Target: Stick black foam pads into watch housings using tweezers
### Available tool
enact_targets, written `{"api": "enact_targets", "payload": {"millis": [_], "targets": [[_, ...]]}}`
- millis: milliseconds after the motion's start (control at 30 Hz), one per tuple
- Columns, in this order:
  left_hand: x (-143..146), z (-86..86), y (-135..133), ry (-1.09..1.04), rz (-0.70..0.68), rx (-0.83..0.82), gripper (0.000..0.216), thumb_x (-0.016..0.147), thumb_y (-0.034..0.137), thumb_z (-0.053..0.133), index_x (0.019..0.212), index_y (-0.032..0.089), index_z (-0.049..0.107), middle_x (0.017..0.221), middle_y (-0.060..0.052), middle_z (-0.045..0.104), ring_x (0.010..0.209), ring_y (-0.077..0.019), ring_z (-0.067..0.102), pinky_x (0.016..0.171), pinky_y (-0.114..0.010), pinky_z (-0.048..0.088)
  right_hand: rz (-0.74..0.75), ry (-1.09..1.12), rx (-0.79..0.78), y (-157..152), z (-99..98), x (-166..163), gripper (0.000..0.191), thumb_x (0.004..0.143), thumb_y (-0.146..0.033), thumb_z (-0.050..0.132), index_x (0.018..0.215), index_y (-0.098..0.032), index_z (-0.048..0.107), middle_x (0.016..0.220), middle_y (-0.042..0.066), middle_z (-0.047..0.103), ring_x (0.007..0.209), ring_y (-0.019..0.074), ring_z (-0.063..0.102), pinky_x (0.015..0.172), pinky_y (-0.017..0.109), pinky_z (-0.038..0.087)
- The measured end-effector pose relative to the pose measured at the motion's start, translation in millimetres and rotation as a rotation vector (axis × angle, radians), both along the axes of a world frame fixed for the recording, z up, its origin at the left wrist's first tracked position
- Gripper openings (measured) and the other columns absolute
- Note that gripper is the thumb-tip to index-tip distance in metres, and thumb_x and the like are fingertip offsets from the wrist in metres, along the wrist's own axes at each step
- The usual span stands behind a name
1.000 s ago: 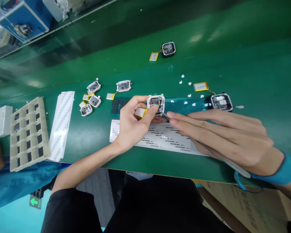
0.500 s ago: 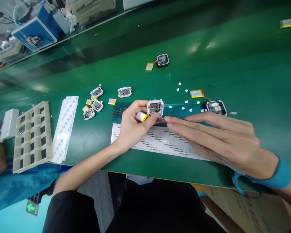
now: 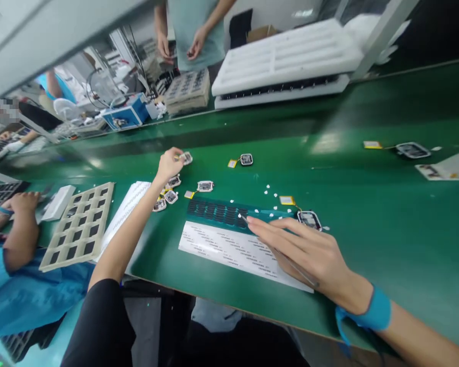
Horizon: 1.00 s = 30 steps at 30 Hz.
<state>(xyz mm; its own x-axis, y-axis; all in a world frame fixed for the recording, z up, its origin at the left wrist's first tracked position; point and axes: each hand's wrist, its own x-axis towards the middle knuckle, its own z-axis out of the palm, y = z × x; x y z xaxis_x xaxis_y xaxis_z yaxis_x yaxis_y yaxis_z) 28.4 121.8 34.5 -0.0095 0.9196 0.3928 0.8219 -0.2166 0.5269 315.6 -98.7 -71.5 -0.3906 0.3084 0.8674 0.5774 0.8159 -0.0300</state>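
Observation:
My left hand (image 3: 169, 162) is stretched far out over the green bench, fingers closed on a small white-cased device (image 3: 185, 158). Just below it lie three more white-cased devices (image 3: 167, 195) with yellow batteries. My right hand (image 3: 304, 250) rests near the front, fingers pinched round thin metal tweezers (image 3: 244, 220) whose tip touches a teal sheet of small black pads (image 3: 218, 211). A white label sheet (image 3: 233, 248) lies under that hand. A black-cased device (image 3: 309, 219) with a yellow battery (image 3: 286, 200) sits just beyond my right fingers.
A grey compartment tray (image 3: 78, 227) and white paper strips (image 3: 124, 209) lie at the left, beside a co-worker's arm in a blue sleeve (image 3: 11, 229). More devices (image 3: 246, 159) (image 3: 412, 150) lie farther back. White foam trays (image 3: 286, 56) and a standing person (image 3: 193, 25) are behind the bench.
My left hand has carried the white device from the middle out to the far left. My right hand stayed near the sheets. The camera has tilted up, showing the back of the bench.

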Motion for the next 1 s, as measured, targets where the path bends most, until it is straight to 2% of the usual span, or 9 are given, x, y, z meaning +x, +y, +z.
{"api": "enact_targets", "payload": {"millis": [100, 233, 367, 467, 533, 667, 767, 867, 1000], "targets": [[12, -4.3, 11, 0.046, -0.015, 0.056, 0.029, 0.077, 0.004, 0.063, 0.105, 0.013, 0.068, 0.129, -0.022, 0.069, 0.13, -0.0366, 0.059, 0.118, -0.053, 0.042, -0.002, -0.017, 0.039, 1, 2.4, 0, 0.051, 0.104, 0.005, 0.054, 0.151, -0.015, 0.058, 0.129, 0.007, 0.076, 0.091, 0.0244, 0.077, 0.076, 0.038, 0.071], [69, -34.3, 15, 0.106, -0.286, -0.03, 0.031, 0.091, 0.012, 0.057, 0.117, 0.017, 0.073, 0.149, -0.012, 0.065, 0.146, -0.026, 0.052, 0.128, -0.037, 0.035, 0.02, -0.035, 0.064, 2, 1.4, -2, 0.056, 0.103, 0.006, 0.055, 0.154, -0.016, 0.056, 0.127, 0.007, 0.077, 0.087, 0.0247, 0.077, 0.073, 0.037, 0.07], [117, -56.8, 24, 0.079, -0.485, -0.174, 0.02, 0.091, 0.015, 0.065, 0.109, 0.017, 0.074, 0.146, -0.013, 0.069, 0.145, -0.0279, 0.055, 0.128, -0.04, 0.036, 0.031, -0.025, 0.051, 2, 2.1, -4, 0.067, 0.1, 0.008, 0.06, 0.161, -0.018, 0.049, 0.124, 0.008, 0.077, 0.084, 0.0255, 0.077, 0.067, 0.039, 0.069], [127, -58.8, 25, -0.009, -0.505, -0.221, 0.014, 0.082, 0.007, 0.069, 0.093, 0.016, 0.067, 0.127, -0.018, 0.074, 0.129, -0.0326, 0.064, 0.121, -0.047, 0.043, 0.03, -0.022, 0.039, 1, 3.0, -4, 0.063, 0.099, 0.008, 0.064, 0.156, -0.015, 0.053, 0.123, 0.011, 0.078, 0.086, 0.0254, 0.077, 0.068, 0.039, 0.069], [125, -56.0, 20, -0.092, -0.521, -0.24, 0.018, 0.079, 0.003, 0.067, 0.086, 0.017, 0.06, 0.112, -0.016, 0.077, 0.113, -0.0302, 0.07, 0.112, -0.046, 0.051, 0.035, -0.002, 0.025, 0, 1.6, -3, 0.052, 0.1, 0.007, 0.063, 0.149, -0.012, 0.058, 0.122, 0.013, 0.077, 0.092, 0.0261, 0.077, 0.074, 0.039, 0.069], [108, -53.7, -19, -0.31, -0.575, -0.253, 0.017, 0.091, 0.004, 0.053, 0.095, 0.019, 0.047, 0.104, -0.01, 0.077, 0.094, -0.0179, 0.076, 0.096, -0.032, 0.058, 0.016, 0.121, -0.008, 0, -5.5, -1, 0.037, 0.106, -0.001, 0.052, 0.139, -0.014, 0.064, 0.118, 0.012, 0.077, 0.112, 0.0311, 0.073, 0.089, 0.045, 0.066], [92, -59.0, -74, -0.501, -0.632, -0.34, 0.01, 0.101, 0.019, 0.053, 0.105, 0.02, 0.043, 0.102, -0.01, 0.079, 0.085, -0.0172, 0.079, 0.083, -0.028, 0.06, 0.0, 0.155, -0.039, 2, -10.4, -2, 0.045, 0.106, 0.002, 0.048, 0.146, -0.015, 0.06, 0.103, 0.009, 0.077, 0.09, 0.0253, 0.072, 0.078, 0.038, 0.061], [78, -66.3, -129, -0.773, -0.768, -0.572, 0.026, 0.102, 0.035, 0.062, 0.119, 0.019, 0.052, 0.097, -0.007, 0.079, 0.076, -0.0181, 0.079, 0.079, -0.03, 0.06, -0.064, 0.066, -0.034, 3, -14.3, -4, 0.043, 0.109, -0.001, 0.048, 0.148, -0.016, 0.057, 0.088, 0.003, 0.073, 0.069, 0.0193, 0.067, 0.067, 0.032, 0.056], [72, -77.5, -167, -0.728, -0.827, -0.613, 0.029, 0.101, 0.039, 0.066, 0.122, 0.019, 0.064, 0.096, -0.005, 0.075, 0.078, -0.0177, 0.076, 0.076, -0.03, 0.061, -0.108, -0.016, -0.096, 1, -18.8, -5, 0.026, 0.117, -0.018, 0.048, 0.141, -0.017, 0.06, 0.091, 0.002, 0.074, 0.068, 0.0158, 0.071, 0.061, 0.028, 0.055]]}}
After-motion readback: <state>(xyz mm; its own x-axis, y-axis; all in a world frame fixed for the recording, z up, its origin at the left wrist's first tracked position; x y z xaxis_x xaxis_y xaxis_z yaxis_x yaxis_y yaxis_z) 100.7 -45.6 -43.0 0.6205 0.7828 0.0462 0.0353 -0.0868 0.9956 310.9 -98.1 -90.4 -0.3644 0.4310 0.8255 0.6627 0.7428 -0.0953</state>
